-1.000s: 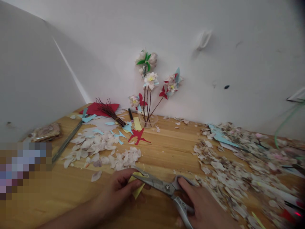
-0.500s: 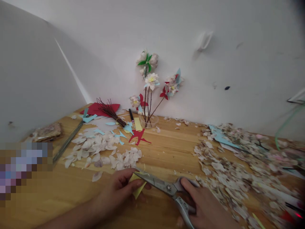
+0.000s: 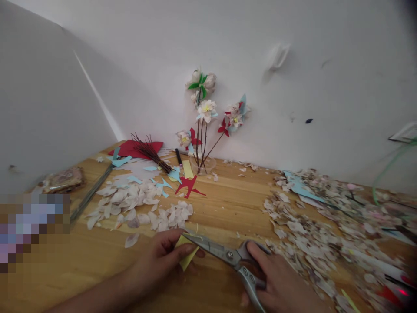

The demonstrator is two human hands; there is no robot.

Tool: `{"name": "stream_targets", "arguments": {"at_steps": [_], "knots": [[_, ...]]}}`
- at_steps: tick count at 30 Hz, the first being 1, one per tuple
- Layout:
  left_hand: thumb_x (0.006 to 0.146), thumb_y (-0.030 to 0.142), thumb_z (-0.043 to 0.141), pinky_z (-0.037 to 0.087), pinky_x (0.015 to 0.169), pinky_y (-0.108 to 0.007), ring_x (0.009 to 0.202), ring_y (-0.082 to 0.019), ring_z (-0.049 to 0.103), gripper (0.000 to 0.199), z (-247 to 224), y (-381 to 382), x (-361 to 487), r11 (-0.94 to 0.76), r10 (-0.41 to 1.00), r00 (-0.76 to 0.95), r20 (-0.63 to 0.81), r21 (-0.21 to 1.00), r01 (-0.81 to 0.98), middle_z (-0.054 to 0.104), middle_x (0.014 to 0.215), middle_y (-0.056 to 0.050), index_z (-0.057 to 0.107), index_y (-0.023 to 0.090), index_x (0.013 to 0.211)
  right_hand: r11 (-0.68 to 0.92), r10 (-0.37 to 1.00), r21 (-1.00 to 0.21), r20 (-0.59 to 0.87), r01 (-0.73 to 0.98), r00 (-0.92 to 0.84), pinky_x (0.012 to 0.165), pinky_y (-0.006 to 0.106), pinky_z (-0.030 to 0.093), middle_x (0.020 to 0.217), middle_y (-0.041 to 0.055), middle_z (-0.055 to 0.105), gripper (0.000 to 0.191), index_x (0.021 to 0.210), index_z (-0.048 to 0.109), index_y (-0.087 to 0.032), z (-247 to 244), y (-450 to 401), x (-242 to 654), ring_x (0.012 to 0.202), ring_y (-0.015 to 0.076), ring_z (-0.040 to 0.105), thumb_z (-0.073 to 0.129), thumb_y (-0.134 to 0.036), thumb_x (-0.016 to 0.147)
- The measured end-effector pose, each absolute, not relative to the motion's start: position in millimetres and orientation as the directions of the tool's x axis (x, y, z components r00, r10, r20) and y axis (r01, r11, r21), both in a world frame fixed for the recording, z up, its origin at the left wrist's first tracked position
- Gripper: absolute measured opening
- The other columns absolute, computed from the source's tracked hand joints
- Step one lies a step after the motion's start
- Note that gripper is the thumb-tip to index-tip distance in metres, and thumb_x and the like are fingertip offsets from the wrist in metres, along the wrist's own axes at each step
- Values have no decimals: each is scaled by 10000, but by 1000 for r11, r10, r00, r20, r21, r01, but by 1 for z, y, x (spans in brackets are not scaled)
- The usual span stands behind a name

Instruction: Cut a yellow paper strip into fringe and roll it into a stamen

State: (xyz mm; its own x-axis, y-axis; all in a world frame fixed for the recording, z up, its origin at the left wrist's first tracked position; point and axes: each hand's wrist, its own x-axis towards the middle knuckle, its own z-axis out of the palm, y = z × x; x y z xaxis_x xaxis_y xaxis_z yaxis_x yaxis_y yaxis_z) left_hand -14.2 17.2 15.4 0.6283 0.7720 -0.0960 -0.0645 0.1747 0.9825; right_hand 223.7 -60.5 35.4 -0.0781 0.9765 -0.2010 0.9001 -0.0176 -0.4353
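Near the bottom centre, my left hand (image 3: 169, 254) pinches a small piece of yellow paper (image 3: 188, 260) between thumb and fingers. My right hand (image 3: 272, 278) is wrapped round the handles of large grey scissors (image 3: 230, 255). Their blades point left and lie across the top edge of the yellow paper, close to my left fingertips. A thin yellow strip (image 3: 197, 237) curls up beside the blade tips. Just beyond my left hand lie loose whitish petals (image 3: 172, 215).
Flowers on twigs stand in a clear cup (image 3: 202, 166) by the wall. Left of it are a twig bundle (image 3: 151, 154), red paper (image 3: 125, 149), blue scraps (image 3: 164, 183) and a petal pile (image 3: 130, 195). Many brownish petals (image 3: 306, 234) cover the right side. A plastic-wrapped pack (image 3: 63, 180) sits far left.
The view has shifted very slightly. Both hands, the scissors and the yellow paper keep nearly the same positions.
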Motion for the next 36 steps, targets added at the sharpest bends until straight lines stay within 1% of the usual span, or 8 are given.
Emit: {"name": "stream_targets", "arguments": {"at_steps": [13, 16, 20, 23, 26, 29, 33, 36], "knots": [[757, 394, 595, 489, 453, -182, 580, -122, 642, 224, 11, 19, -16, 157, 763, 642, -70, 984, -80, 695, 809, -22, 671, 206, 851, -52, 979, -372, -202, 927, -26, 588, 251, 341, 778, -2, 639, 306, 810, 469, -235, 38, -61, 223, 704, 197, 558, 678, -299, 597], [739, 411, 608, 476, 443, -174, 553, -122, 635, 238, 15, 21, -15, 159, 777, 626, -70, 983, -87, 680, 697, -6, 673, 203, 833, -73, 984, -363, -180, 929, 6, 616, 272, 370, 818, 3, 645, 286, 822, 484, -240, 42, -61, 222, 739, 211, 567, 655, -286, 598], [703, 467, 622, 461, 453, -167, 518, -108, 599, 292, 20, 21, -13, 135, 814, 578, -54, 986, -98, 649, 580, 7, 679, 194, 788, -32, 988, -373, -150, 927, -26, 755, 316, 408, 1005, 55, 622, 383, 931, 508, -225, 43, -61, 222, 909, 247, 555, 663, -297, 588], [708, 476, 612, 454, 471, -167, 516, -100, 576, 302, 21, 21, -14, 106, 820, 570, -44, 992, -75, 651, 579, 5, 679, 195, 796, -18, 985, -354, -167, 935, -44, 837, 351, 406, 1121, 92, 587, 461, 1022, 519, -203, 41, -61, 224, 1007, 272, 528, 652, -308, 593], [747, 458, 574, 454, 482, -178, 538, -109, 575, 288, 17, 20, -15, 57, 804, 594, -20, 997, -44, 641, 594, 2, 679, 197, 811, -25, 979, -328, -198, 944, -43, 920, 390, 367, 1239, 129, 517, 632, 1181, 460, -161, 37, -62, 225, 1093, 291, 482, 642, -325, 599], [760, 429, 568, 459, 497, -185, 571, -115, 569, 254, 13, 20, -16, 8, 794, 608, 4, 1000, -17, 627, 648, 2, 680, 207, 812, -25, 973, -310, -226, 950, -48, 948, 405, 341, 1285, 148, 476, 656, 1236, 423, -137, 34, -63, 225, 1130, 296, 453, 609, -316, 633], [766, 430, 554, 457, 508, -190, 562, -113, 553, 254, 11, 19, -15, -10, 787, 617, 9, 1000, -2, 610, 636, 5, 674, 206, 788, -31, 972, -322, -231, 946, -47, 921, 394, 350, 1258, 147, 493, 623, 1214, 425, -142, 33, -63, 223, 1105, 290, 463, 604, -303, 639], [761, 425, 561, 442, 487, -182, 530, -103, 538, 245, 13, 18, -15, -1, 791, 612, 1, 1000, 0, 604, 629, 10, 660, 201, 761, -9, 979, -374, -191, 927, -68, 802, 343, 397, 1091, 87, 588, 471, 1042, 503, -204, 35, -61, 221, 952, 260, 534, 643, -313, 605]]}}
